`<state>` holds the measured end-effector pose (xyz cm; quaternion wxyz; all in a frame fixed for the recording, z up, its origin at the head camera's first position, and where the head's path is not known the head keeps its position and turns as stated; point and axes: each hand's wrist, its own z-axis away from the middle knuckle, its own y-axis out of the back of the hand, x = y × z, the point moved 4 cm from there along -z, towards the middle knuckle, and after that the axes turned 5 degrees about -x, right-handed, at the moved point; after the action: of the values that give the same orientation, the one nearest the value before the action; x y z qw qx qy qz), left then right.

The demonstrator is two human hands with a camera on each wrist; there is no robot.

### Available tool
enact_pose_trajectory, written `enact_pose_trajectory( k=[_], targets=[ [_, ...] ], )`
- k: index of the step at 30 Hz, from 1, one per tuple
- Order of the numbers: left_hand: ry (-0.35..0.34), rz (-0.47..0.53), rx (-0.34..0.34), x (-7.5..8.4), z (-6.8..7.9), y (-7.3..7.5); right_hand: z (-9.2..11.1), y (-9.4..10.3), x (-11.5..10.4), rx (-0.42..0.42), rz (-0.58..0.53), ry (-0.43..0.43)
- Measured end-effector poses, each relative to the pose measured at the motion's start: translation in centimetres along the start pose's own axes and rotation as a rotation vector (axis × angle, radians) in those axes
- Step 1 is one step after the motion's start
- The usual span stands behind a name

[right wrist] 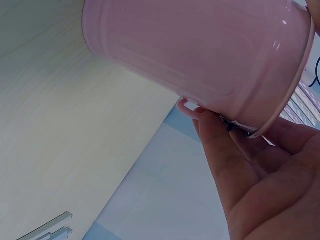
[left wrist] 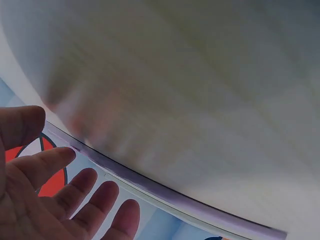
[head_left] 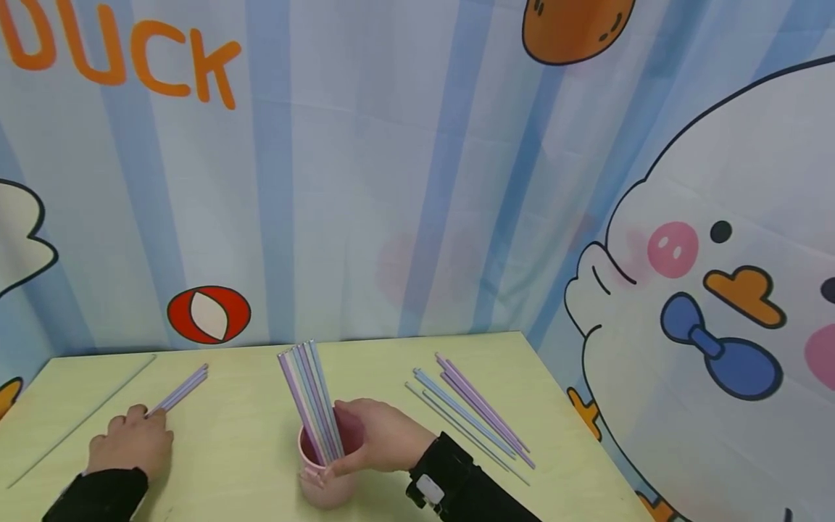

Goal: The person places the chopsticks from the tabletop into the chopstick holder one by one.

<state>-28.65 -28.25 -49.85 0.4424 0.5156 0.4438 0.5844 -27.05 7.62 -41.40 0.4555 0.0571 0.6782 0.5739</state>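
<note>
A pink cup (head_left: 326,489) with a small side loop stands on the table, holding a bundle of purple, white and blue straws (head_left: 312,406) that lean left. My right hand (head_left: 385,435) grips its rim, with the thumb on the near side; in the right wrist view, fingers of that hand (right wrist: 265,175) lie at the rim beside the loop. On the left, my left hand (head_left: 130,442) is low over the table at the near end of a few purple straws (head_left: 183,389). Its fingers look spread and nearly straight in the left wrist view, beside a purple straw (left wrist: 185,200).
Right of the cup lie several loose straws, purple (head_left: 485,409), blue (head_left: 459,409) and thin grey ones (head_left: 457,424). A long pale straw (head_left: 81,420) lies at the table's left side. Behind the table (head_left: 261,420) hangs a striped cartoon curtain (head_left: 365,181).
</note>
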Motion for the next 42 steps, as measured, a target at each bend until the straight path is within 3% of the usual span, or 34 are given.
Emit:
enact_pose_trajectory(
  k=[5, 11, 21, 27, 42],
  targets=[
    [0.011, -0.006, 0.005, -0.2, -0.1, 0.0, -0.1, 0.0, 0.0, 0.003, 0.013, 0.023],
    [-0.016, -0.024, 0.073, 0.1, 0.4, 0.4, -0.1, -0.1, 0.1, 0.001, 0.007, 0.014],
    [-0.158, -0.171, 0.041, 1.8, 0.8, 1.2, 0.1, 0.0, 0.1, -0.003, 0.009, -0.061],
    [-0.238, -0.154, 0.068, 3.1, 1.1, 1.1, 0.1, 0.0, -0.1, -0.003, -0.003, -0.073],
    [-0.211, -0.064, -0.045, 5.8, 1.6, 0.1, 0.1, 0.0, -0.1, 0.003, 0.027, -0.045]
  ],
)
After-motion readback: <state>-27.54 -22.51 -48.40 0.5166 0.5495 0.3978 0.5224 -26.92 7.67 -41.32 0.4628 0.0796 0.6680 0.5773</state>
